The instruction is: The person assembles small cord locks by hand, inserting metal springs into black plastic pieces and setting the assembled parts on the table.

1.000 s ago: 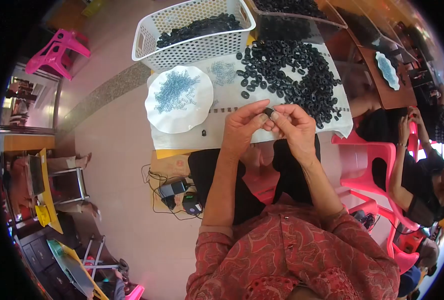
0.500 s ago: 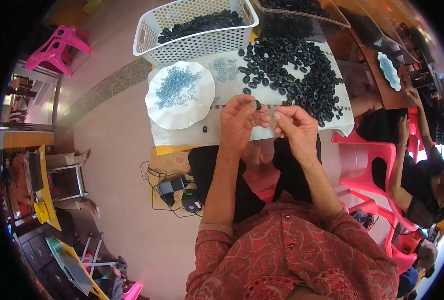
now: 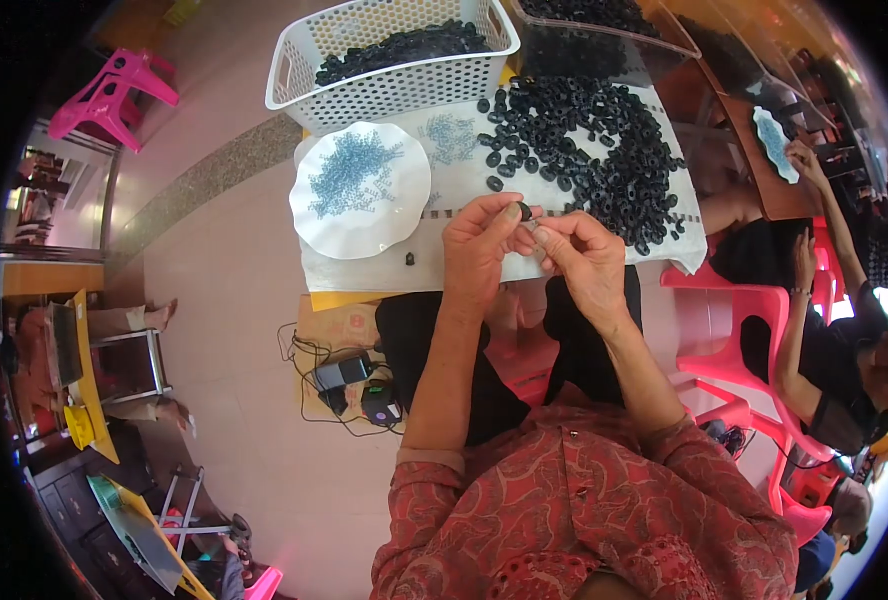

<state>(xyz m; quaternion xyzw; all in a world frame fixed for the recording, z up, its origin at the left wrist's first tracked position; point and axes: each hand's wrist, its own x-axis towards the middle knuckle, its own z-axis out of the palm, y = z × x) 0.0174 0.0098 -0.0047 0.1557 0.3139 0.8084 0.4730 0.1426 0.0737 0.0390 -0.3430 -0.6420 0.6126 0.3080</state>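
In the head view my left hand (image 3: 479,245) pinches a small black plastic piece (image 3: 525,212) between thumb and fingers, above the table's front edge. My right hand (image 3: 586,262) is close beside it, thumb and forefinger pinched on a tiny pale spring (image 3: 532,226), partly hidden by the fingertips. Beyond the hands lies a heap of black plastic pieces (image 3: 624,150) with holes in them. To the left, a white wavy-rimmed plate (image 3: 364,238) bears many small bluish springs (image 3: 349,175). More springs (image 3: 451,138) lie loose on the white cloth.
A white perforated basket (image 3: 404,95) with black pieces stands at the back left, beside a clear bin (image 3: 604,45). One black piece (image 3: 410,258) lies near the front edge. At right, a person in black (image 3: 824,350) reaches to another plate (image 3: 776,145). Cables and boxes (image 3: 344,375) lie below.
My right hand has moved slightly left, bringing its fingertips up against the black piece in my left hand. The person at right has raised a hand to their plate.
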